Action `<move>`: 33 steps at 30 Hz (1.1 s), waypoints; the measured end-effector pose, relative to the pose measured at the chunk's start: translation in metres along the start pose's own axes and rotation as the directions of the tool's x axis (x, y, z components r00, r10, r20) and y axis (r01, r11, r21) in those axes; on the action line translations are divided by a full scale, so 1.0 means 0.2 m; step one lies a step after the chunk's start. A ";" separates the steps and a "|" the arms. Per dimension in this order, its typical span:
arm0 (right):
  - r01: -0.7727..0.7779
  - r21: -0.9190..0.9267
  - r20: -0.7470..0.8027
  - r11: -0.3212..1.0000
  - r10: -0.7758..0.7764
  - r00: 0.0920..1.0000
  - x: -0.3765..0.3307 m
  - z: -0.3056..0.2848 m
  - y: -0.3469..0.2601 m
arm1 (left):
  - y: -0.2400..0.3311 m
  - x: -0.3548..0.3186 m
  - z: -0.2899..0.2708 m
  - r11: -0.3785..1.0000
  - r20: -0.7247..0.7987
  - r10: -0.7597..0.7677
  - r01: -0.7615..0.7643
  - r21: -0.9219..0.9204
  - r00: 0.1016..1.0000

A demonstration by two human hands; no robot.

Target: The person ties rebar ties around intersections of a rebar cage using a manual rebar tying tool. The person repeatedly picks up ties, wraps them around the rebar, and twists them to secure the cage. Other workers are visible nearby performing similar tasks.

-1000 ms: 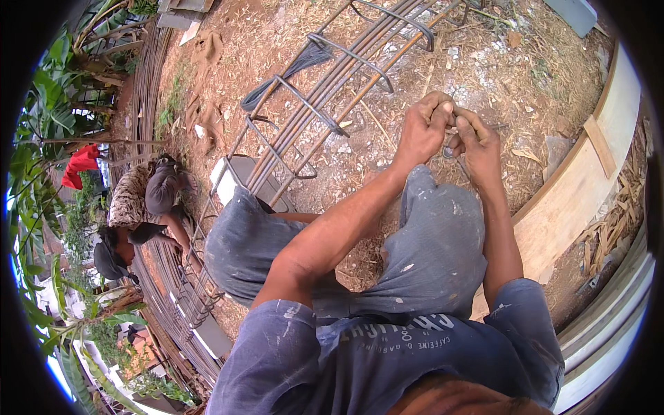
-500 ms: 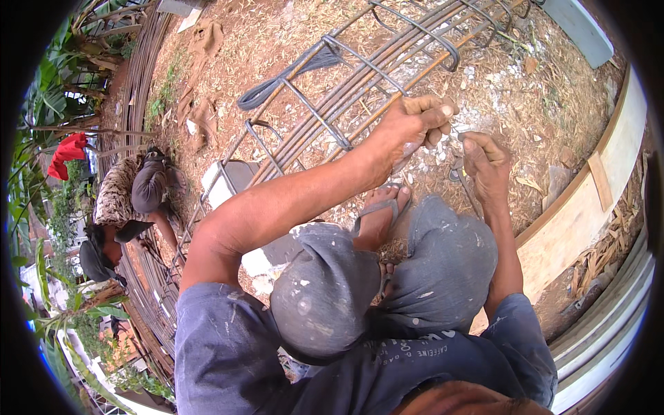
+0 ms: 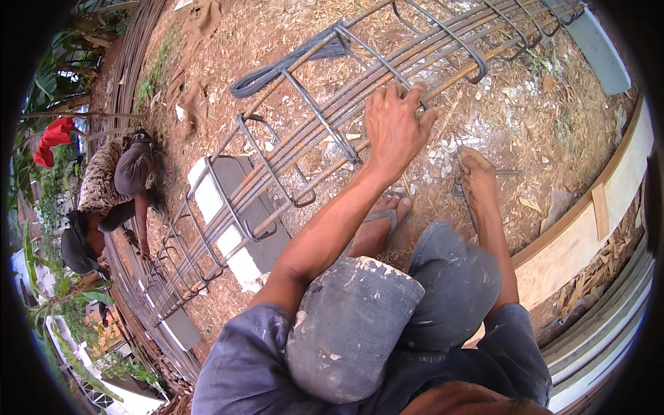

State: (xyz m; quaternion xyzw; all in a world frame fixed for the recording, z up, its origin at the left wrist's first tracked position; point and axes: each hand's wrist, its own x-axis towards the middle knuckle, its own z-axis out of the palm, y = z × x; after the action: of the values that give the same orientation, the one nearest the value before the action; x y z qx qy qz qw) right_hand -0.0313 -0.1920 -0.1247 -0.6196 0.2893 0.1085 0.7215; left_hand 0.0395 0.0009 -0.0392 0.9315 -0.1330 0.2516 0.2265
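Observation:
My left hand point(image 3: 398, 128) reaches over the long rebar cage point(image 3: 315, 114), its fingers apart at a bent stirrup point(image 3: 387, 63) and the rusty long bars. Fingertips appear to touch the steel; nothing shows in the grasp. Lower and to the right, my right hand point(image 3: 478, 181) is closed round a thin dark metal tool point(image 3: 510, 171). One end sticks out to the right and darker metal shows left of the fingers; its exact kind is unclear. A looped bundle of dark tie wire point(image 3: 290, 63) hangs over the far side of the cage.
Pale blocks point(image 3: 238, 259) prop the cage at lower left. Another person point(image 3: 114, 176) bends over bars on the left. A light board point(image 3: 581, 238) stands along the right, and a grey slab point(image 3: 600, 52) lies at upper right. Dry straw and white rubble cover the ground.
My left hand has left its place near my right hand and moved left onto the cage, its fingers spreading from a pinch. My right hand has dropped slightly. The view has shifted.

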 end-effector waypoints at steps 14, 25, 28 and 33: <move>0.029 0.182 0.437 0.983 -0.107 0.893 0.37 0.36 -0.12 | -0.08 0.00 0.07 0.836 0.344 -0.273 0.398 -0.377 0.899; 0.189 -0.102 0.455 0.977 -0.123 0.882 0.33 0.36 -0.24 | -0.12 -0.02 0.06 0.894 0.333 -0.195 0.307 -0.327 0.923; 0.191 0.004 0.523 0.982 -0.165 0.836 0.31 0.32 -0.22 | -0.11 0.02 0.03 0.900 0.421 -0.200 0.336 -0.279 0.885; 0.029 0.152 0.512 0.988 -0.104 0.853 0.28 0.34 -0.26 | -0.10 0.00 0.02 0.967 0.363 -0.029 0.118 -0.228 0.931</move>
State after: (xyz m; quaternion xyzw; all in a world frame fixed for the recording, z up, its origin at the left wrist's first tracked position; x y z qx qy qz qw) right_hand 0.0608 -0.1490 -0.1074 -0.5254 0.0696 0.2257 0.8174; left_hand 0.0491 0.0158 -0.0490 0.9307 -0.1667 0.0515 0.3215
